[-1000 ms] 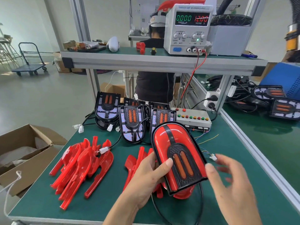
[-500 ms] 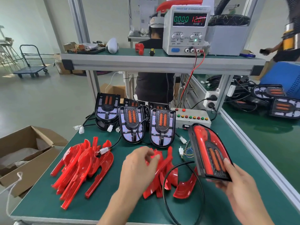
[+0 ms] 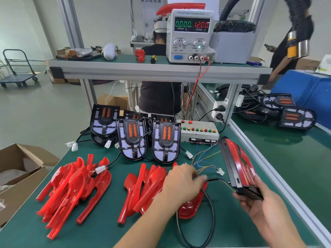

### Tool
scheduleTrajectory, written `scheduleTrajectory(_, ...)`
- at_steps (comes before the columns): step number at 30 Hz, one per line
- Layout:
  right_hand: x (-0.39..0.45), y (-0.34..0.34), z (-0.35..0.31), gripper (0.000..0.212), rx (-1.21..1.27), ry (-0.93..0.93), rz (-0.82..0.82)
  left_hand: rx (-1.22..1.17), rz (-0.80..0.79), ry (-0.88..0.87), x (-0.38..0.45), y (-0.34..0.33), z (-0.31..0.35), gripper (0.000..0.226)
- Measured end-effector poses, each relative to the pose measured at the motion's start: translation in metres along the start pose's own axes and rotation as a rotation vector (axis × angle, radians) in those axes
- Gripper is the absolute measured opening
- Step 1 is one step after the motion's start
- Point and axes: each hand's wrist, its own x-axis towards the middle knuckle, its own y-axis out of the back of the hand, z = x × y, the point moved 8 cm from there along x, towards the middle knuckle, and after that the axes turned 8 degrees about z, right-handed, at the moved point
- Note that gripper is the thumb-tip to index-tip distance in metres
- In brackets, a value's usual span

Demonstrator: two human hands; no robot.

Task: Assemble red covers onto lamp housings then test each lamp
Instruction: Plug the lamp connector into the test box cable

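The covered lamp (image 3: 239,165) stands tilted on edge at the bench's (image 3: 107,221) right side, long axis running away from you, red face turned right. Your right hand (image 3: 259,206) clasps its near end; your left hand (image 3: 180,183), the nearer one, pinches its black lead (image 3: 213,179) just left, test connector (image 3: 220,171) close beyond.

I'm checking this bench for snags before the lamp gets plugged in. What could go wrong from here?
1. The right hand holds the covered lamp on edge by its lower end only; that grip could slip.
2. Its black cable loops over a red cover, so pulling it may drag the cover.
3. The left hand reaches among loose tester wires, which could tangle.
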Motion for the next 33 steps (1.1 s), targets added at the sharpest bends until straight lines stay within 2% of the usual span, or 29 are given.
scheduleTrajectory(2,0.004,0.008,-0.001,0.033,-0.036,-0.007,0.029,-0.051,0.075,0.071,0.019,0.004,-0.012,0.032)
scheduleTrajectory(4,0.006,0.016,0.000,0.032,-0.068,-0.023,0.058,0.015,0.110,0.121,0.037,0.004,-0.020,0.027)
scheduleTrajectory(7,0.007,0.028,0.003,0.029,-0.127,-0.028,0.109,0.208,0.015,0.138,0.056,-0.015,-0.019,0.025)
scheduleTrajectory(11,0.009,0.040,0.006,0.028,-0.201,-0.035,0.167,0.450,-0.096,0.078,0.066,-0.040,-0.010,0.045)
scheduleTrajectory(15,0.015,0.046,0.003,0.026,-0.258,-0.014,0.221,0.499,-0.103,0.062,0.072,-0.043,-0.004,0.041)
scheduleTrajectory(21,0.016,0.059,-0.008,0.027,-0.488,0.087,0.241,0.293,0.005,0.136,0.068,-0.022,-0.009,0.032)
scheduleTrajectory(25,0.011,0.060,-0.017,0.026,-0.718,0.223,0.238,0.142,0.125,0.088,0.059,-0.001,-0.003,0.019)
scheduleTrajectory(28,0.001,0.056,-0.022,0.023,-0.819,0.278,0.230,-0.063,0.202,0.050,0.050,0.011,0.002,0.020)
scheduleTrajectory(33,-0.019,0.055,-0.019,0.023,-0.898,0.285,0.229,-0.429,0.220,0.114,0.037,0.014,0.001,0.019)
